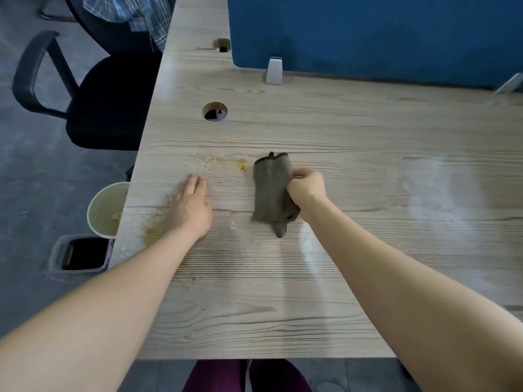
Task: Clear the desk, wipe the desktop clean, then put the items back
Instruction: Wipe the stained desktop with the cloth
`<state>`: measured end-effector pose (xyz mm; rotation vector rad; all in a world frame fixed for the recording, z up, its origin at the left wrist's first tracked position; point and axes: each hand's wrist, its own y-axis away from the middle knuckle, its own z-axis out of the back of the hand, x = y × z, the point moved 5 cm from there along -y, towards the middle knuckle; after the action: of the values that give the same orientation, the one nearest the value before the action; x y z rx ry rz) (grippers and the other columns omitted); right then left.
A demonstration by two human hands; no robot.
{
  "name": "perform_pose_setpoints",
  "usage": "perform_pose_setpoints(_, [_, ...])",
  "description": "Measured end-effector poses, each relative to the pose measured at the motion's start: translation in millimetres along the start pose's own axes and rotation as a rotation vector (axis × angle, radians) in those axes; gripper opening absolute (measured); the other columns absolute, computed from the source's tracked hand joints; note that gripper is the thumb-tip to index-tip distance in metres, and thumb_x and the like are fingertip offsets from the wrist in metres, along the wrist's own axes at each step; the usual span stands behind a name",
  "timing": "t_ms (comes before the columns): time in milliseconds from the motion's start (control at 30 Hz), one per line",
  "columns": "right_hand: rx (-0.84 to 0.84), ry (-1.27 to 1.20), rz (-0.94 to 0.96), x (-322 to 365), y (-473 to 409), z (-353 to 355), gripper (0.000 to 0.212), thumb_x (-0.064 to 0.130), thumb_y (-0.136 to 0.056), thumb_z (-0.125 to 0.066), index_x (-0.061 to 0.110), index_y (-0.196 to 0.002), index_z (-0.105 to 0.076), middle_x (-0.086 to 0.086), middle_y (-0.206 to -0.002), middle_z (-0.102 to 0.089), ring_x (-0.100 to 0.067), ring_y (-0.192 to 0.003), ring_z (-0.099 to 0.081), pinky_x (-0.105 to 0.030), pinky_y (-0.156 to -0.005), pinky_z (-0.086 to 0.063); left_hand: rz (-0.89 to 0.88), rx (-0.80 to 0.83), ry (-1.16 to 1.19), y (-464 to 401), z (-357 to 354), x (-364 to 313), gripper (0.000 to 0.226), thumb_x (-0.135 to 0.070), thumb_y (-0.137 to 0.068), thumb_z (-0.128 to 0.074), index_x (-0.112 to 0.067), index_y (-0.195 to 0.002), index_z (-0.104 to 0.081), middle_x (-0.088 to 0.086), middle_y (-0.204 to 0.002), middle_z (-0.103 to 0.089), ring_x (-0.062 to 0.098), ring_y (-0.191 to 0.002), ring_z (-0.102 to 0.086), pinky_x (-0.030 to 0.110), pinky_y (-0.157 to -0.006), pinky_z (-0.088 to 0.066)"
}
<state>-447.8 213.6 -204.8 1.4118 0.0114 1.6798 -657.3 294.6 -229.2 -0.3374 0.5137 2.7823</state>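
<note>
A light wood-grain desk point(353, 171) fills most of the view. My right hand point(307, 189) grips a bunched grey cloth point(270, 190) that lies on the desktop near its middle. Just left of the cloth, yellow-brown stains and crumbs point(226, 164) streak the surface. More crumbs point(154, 224) lie near the desk's left edge. My left hand point(191, 206) rests flat on the desk with straight fingers, between the two dirty patches.
A paper cup point(102, 210) sits below the desk's left edge, above a floor socket box point(80, 253). A black office chair point(93, 94) stands at the left. A blue partition point(368, 32) lines the back. A round cable hole point(215, 111) opens at the back left.
</note>
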Motion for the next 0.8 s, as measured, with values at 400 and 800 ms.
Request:
perform_pose_setpoints(400, [-0.023, 1.068, 0.628, -15.4, -14.8, -43.7, 0.066, 0.053, -0.099, -0.018, 0.019, -0.153, -0.001, -0.001, -0.160, 0.007, -0.016, -0.147, 0.008, -0.033, -0.118, 0.005, -0.036, -0.232, -0.113, -27.4, 25.2, 6.3, 0.049, -0.023, -0.097, -0.041, -0.016, -0.145, -0.032, 0.001, -0.153, -0.025, 0.021, -0.139, -0.022, 0.036, -0.115, -0.020])
perform_pose_setpoints(800, [-0.109, 1.092, 0.635, 37.7, -91.6, -42.6, 0.065, 0.052, -0.099, -0.016, 0.016, -0.152, -0.009, -0.004, -0.160, -0.007, -0.019, -0.147, -0.003, -0.034, -0.119, -0.003, -0.018, -0.067, -0.091, -55.8, 5.1, 43.7, 0.056, -0.041, -0.101, -0.010, -0.023, -0.151, 0.006, -0.005, -0.159, 0.013, 0.015, -0.145, 0.013, 0.036, -0.118, 0.007])
